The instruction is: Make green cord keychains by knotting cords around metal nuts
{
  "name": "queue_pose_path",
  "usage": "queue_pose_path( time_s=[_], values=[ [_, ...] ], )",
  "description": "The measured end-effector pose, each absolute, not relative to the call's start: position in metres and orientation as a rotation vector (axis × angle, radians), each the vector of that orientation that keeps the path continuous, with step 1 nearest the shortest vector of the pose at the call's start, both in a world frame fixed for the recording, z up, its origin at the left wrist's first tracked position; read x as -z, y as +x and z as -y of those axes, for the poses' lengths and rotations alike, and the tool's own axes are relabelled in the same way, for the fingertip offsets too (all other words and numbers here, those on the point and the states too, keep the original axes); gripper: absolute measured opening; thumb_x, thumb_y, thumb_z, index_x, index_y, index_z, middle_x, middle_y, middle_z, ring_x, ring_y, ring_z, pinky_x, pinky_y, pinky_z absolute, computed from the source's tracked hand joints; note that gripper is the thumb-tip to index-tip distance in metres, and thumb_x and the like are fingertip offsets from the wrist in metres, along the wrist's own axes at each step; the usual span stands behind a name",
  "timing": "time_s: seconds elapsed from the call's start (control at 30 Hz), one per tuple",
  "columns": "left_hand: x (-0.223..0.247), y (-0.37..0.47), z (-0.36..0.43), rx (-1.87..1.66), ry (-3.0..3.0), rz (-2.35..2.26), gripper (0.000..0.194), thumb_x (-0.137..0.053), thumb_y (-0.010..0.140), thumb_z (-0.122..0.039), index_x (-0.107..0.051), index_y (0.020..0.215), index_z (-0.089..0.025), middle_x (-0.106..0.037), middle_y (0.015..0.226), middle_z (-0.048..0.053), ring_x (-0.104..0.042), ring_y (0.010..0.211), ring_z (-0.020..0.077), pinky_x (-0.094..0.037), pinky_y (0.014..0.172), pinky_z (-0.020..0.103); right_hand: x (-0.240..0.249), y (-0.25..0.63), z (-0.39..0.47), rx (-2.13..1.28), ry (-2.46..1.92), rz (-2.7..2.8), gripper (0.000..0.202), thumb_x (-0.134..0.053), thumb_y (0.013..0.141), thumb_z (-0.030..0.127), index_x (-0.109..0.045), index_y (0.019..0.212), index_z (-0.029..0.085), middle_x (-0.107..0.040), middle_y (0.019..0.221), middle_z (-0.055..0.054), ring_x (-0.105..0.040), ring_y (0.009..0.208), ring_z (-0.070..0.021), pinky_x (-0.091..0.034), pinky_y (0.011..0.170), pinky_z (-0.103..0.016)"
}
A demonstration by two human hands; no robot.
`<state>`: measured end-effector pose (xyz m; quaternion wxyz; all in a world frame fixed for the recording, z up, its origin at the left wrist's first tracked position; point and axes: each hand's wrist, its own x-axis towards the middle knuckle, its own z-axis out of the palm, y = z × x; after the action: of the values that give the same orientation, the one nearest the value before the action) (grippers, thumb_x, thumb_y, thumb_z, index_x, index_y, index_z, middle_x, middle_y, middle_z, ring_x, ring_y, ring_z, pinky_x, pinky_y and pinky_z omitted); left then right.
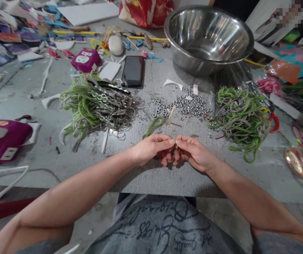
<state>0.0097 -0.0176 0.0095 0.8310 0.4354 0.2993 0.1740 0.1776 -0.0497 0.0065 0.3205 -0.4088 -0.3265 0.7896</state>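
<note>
Thumb to thumb, my left hand (157,147) and my right hand (194,151) meet low over the table's front part, fingers curled in a pinch. A looped green cord (155,124) comes out from behind my left hand and lies beyond it. Whatever sits between the fingertips is too small to make out. Just past the hands are many small silver beads (192,105) and a thin wooden stick (171,114). On the left lies a bundle of green and grey cords with metal pieces (98,106); a pile of green and grey cords (240,113) lies on the right.
A large steel bowl (207,60) stands at the back right. A black phone (132,70) lies behind the left bundle. Purple devices (86,59) sit on the left side, one with a white cable. Scraps cover the back left; a gold-coloured object (299,158) is at far right.
</note>
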Motion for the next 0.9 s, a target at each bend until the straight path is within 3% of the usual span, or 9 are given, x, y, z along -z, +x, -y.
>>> queue_pose_path(
  time_s=[0.47, 0.67, 0.9],
  values=[
    [-0.0071, 0.0096, 0.0202, -0.408, 0.911, -0.556, 0.039, -0.06, 0.077, -0.049, -0.057, 0.066, -0.012, -0.062, 0.059, 0.003, -0.057, 0.05, 0.0099, -0.045, 0.046, 0.021, -0.0077, 0.1749, 0.0523, -1.986, -1.056, 0.927, 0.034, -0.064, 0.076, 0.045, -0.052, 0.061, 0.018, -0.053, 0.047, 0.006, -0.057, 0.05, -0.0082, -0.048, 0.052, -0.02],
    [-0.0075, 0.0107, 0.0174, -0.481, 0.893, -0.669, 0.035, -0.06, 0.079, -0.044, -0.052, 0.066, -0.013, -0.06, 0.054, -0.001, -0.055, 0.041, 0.0076, -0.039, 0.041, 0.017, -0.0016, 0.1758, 0.0518, -1.765, -1.135, 1.026, 0.03, -0.065, 0.074, 0.046, -0.052, 0.081, 0.019, -0.06, 0.053, 0.006, -0.058, 0.046, -0.0081, -0.042, 0.043, -0.017],
    [-0.0081, 0.0084, 0.0159, -0.361, 0.955, -0.656, 0.032, -0.053, 0.083, -0.044, -0.057, 0.074, -0.013, -0.055, 0.043, -0.004, -0.042, 0.027, 0.0041, -0.028, 0.03, 0.014, 0.0, 0.1776, 0.051, -1.792, -1.21, 1.08, 0.028, -0.057, 0.08, 0.046, -0.049, 0.078, 0.019, -0.055, 0.049, 0.007, -0.054, 0.036, -0.0081, -0.041, 0.033, -0.017]
  ],
)
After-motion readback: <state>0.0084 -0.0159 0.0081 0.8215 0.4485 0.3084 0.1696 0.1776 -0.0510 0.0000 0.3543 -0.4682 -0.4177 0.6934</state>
